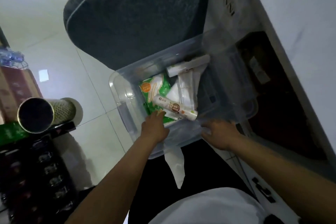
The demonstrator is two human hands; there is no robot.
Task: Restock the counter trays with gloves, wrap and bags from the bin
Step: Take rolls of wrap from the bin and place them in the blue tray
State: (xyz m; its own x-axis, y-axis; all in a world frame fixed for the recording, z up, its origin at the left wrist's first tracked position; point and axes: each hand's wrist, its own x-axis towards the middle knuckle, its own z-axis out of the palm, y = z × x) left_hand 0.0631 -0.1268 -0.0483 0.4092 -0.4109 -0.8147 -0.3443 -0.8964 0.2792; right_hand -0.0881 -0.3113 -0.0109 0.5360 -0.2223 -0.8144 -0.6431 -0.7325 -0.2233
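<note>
Pale tiled floor, clear bin — left hand reaching in, grip unclear, right hand gripping rim.

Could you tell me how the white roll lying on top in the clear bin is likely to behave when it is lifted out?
The white roll looks cylindrical and smooth-wrapped, so probably stiff, light, perhaps slippery. It lies slanted across the green packet, so a nudge might roll it.

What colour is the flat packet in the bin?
Green and white, with an orange spot: the flat packet shows best in the head view.
</note>
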